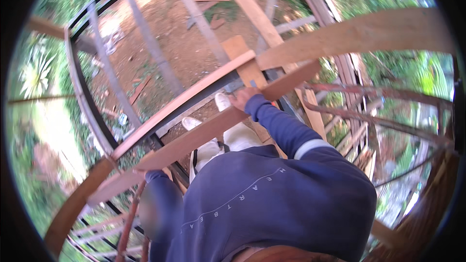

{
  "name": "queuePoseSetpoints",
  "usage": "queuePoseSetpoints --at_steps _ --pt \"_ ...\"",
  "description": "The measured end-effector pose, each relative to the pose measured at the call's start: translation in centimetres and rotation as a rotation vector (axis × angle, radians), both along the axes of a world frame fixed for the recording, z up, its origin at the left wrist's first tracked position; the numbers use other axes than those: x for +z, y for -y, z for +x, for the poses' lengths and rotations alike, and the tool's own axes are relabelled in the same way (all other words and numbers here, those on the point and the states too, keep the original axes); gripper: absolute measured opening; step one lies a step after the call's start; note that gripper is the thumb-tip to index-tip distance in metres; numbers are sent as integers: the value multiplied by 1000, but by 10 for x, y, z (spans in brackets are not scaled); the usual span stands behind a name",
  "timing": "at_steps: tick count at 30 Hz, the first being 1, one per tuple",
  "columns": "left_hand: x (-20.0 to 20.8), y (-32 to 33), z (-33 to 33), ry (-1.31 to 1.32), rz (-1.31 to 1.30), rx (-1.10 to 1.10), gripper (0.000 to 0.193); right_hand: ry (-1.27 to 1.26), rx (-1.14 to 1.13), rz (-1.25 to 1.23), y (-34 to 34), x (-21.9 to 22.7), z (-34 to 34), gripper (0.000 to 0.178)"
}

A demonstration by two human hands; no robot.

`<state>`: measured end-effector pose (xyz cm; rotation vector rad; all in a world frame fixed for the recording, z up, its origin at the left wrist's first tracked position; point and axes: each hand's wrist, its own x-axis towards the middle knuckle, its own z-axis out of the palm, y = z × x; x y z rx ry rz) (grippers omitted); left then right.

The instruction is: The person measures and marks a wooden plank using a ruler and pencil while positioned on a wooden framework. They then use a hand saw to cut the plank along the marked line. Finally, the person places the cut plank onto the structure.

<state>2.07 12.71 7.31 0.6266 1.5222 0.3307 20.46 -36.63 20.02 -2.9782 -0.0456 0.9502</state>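
A long reddish-brown wooden board (194, 138) runs slantwise across in front of my body, from low left up to the right. My right hand (241, 98) is closed over its far edge, right of the middle. At the board's left part my left sleeve (160, 180) ends against its near side. Hardly anything of the left hand shows there, and its fingers are hidden. Just beyond, a second, pinkish board (189, 102) lies along a black metal frame (170, 122), roughly parallel to the first.
A wide pale board (359, 34) reaches to the upper right, and a brown board (80, 204) to the lower left. Grey metal bars (150, 36) span bare soil with wood scraps. Rusty rails (383, 92) stand at right. My white shoes (223, 101) are below the boards.
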Motion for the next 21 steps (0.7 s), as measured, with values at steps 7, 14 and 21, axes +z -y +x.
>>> queuePoseSetpoints --at_steps 7,14,21 --pt "46 10 14 -345 202 -27 108 66 25 -26 -3 -22 -15 65" --pt "-1 14 -32 -373 201 102 108 -26 142 -44 -2 -35 -19 69" --pt "15 0 4 -369 118 -7 108 -47 55 -55 -1 -36 -12 67"
